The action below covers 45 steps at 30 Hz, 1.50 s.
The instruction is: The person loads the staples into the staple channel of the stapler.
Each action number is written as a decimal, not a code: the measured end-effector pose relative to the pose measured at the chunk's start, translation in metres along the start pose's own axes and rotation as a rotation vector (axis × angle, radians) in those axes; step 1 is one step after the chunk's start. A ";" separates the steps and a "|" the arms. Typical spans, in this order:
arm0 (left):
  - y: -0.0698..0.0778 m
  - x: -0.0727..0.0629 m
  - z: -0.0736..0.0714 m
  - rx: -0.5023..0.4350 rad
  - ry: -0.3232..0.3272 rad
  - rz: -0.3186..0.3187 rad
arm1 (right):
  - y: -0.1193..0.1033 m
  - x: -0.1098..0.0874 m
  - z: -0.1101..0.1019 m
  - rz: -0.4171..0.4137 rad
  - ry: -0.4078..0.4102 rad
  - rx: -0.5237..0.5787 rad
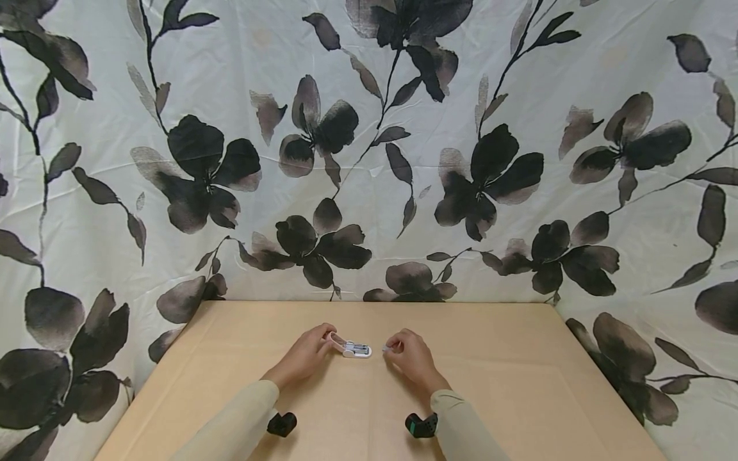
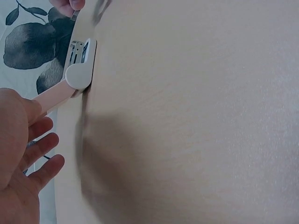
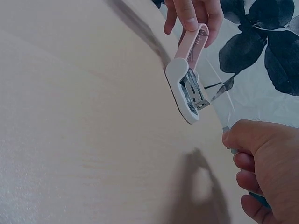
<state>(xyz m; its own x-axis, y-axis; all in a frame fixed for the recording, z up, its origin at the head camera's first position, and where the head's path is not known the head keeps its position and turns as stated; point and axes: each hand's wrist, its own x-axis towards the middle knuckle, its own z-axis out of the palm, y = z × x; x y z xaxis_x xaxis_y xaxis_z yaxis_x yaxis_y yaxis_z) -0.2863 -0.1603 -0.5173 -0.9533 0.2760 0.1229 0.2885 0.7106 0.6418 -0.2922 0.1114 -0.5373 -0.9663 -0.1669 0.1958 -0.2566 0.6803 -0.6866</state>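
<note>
Fabric [image 1: 369, 147], white with large dark flowers and leaves, hangs as a backdrop behind and around a tan table [image 1: 519, 397], which fills the lower part of the head view. Two forearms in pale cream sleeves [image 1: 230, 429] reach onto the table from the near edge, each with a dark strap at the wrist. Near the middle of the table lies a small stapler [image 1: 353, 348] in white and pink, swung open so that its white base rests flat on the surface and its pink upper arm tilts up toward the left. The left hand [image 1: 308, 355] pinches that raised pink arm between thumb and fingers. The right hand [image 1: 410, 356], just beside the base without touching it, has its fingers curled, pinching a small strip of staples [image 3: 227, 138] at the fingertips.
</note>
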 end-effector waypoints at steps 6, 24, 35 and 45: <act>0.000 -0.001 -0.001 0.001 -0.007 -0.003 | 0.000 0.002 0.001 -0.036 -0.001 0.002; 0.001 0.000 -0.002 -0.005 0.003 -0.006 | -0.006 0.004 0.004 -0.012 -0.021 0.007; -0.004 0.003 0.002 0.005 0.003 0.007 | -0.006 0.006 0.008 -0.027 -0.027 0.005; -0.002 0.002 0.001 0.000 0.004 -0.001 | -0.011 0.006 0.009 -0.032 -0.030 0.016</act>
<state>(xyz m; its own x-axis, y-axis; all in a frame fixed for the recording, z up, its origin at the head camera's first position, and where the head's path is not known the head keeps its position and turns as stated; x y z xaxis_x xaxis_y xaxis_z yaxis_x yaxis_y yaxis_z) -0.2887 -0.1602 -0.5188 -0.9537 0.2734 0.1252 0.2880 0.7108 0.6417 -0.2954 0.0964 -0.5354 -0.9578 -0.2096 0.1969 -0.2872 0.6626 -0.6917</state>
